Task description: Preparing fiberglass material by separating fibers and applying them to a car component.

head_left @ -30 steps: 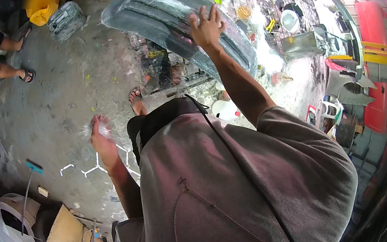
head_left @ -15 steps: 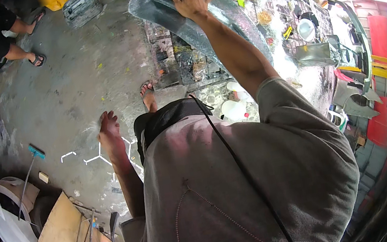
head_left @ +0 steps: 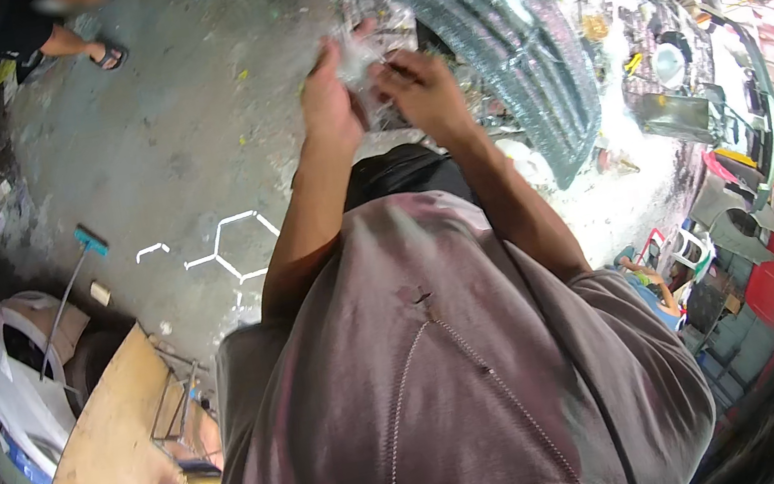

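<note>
The right hand (head_left: 424, 89) has come off the grey ribbed panel (head_left: 497, 42) and the left hand (head_left: 329, 99) has risen to meet it. Both now pinch a small, blurred clear wrapper (head_left: 362, 69) between them, held just left of the panel.

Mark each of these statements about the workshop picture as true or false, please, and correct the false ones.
1. Both hands are raised together in front of the person. True: the left hand and right hand meet at a small crumpled clear piece.
2. The right hand rests flat on the grey ribbed panel. False: it is off the panel, at the clear piece.
3. A broom with a teal head lies on the concrete floor. True.
4. The person wears a bright yellow shirt. False: the shirt is greyish pink.
</note>
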A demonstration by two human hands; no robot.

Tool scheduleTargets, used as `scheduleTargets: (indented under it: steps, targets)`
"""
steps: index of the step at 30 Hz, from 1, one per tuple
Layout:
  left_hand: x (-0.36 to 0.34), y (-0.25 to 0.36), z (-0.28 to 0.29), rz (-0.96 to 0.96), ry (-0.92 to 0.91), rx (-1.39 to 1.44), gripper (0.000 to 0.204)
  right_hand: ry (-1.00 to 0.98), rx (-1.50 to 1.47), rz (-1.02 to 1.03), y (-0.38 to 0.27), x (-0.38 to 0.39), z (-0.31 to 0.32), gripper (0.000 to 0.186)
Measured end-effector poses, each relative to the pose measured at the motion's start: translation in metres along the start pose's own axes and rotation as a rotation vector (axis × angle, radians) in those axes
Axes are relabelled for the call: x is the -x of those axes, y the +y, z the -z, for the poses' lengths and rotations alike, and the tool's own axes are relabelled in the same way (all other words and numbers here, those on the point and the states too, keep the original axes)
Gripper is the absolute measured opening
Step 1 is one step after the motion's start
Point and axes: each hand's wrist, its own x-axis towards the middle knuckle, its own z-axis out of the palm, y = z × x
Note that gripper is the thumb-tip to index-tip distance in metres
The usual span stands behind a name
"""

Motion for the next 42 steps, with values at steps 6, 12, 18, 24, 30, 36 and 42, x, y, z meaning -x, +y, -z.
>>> scheduleTargets:
  steps: [6, 12, 18, 24, 30, 36, 42]
  targets:
    - [-0.024, -0.006, -0.005, 0.065, -0.03, -0.062, 0.034, 0.096, 0.227, -0.009, 0.003, 0.001, 0.01, 0.03]
    - [-0.047, -0.03, -0.005, 0.058, 0.091, 0.162, 0.023, 0.188, 0.247, 0.15, 0.014, 0.012, 0.009, 0.016]
    - [-0.064, -0.01, -0.009, -0.059, 0.296, 0.255, 0.029, 0.248, 0.099, 0.12, 0.014, 0.049, 0.044, 0.022]
    - [-0.039, -0.031, -0.007, -0.145, 0.039, -0.122, 0.042, 0.149, 0.048, 0.136, 0.006, 0.056, 0.089, 0.027]
    - [0.0, -0.102, -0.044, -0.196, -0.376, -0.02, 0.067, 0.061, 0.085, 0.18, 0.007, 0.046, 0.104, 0.028]
    - [0.006, -0.117, -0.069, -0.216, -0.02, 0.043, 0.039, 0.145, 0.231, 0.353, 0.021, 0.069, 0.12, 0.02]
    - [0.027, -0.119, -0.079, -0.323, -0.049, 0.002, 0.04, -0.102, -0.019, 0.057, 0.026, 0.08, 0.123, 0.025]
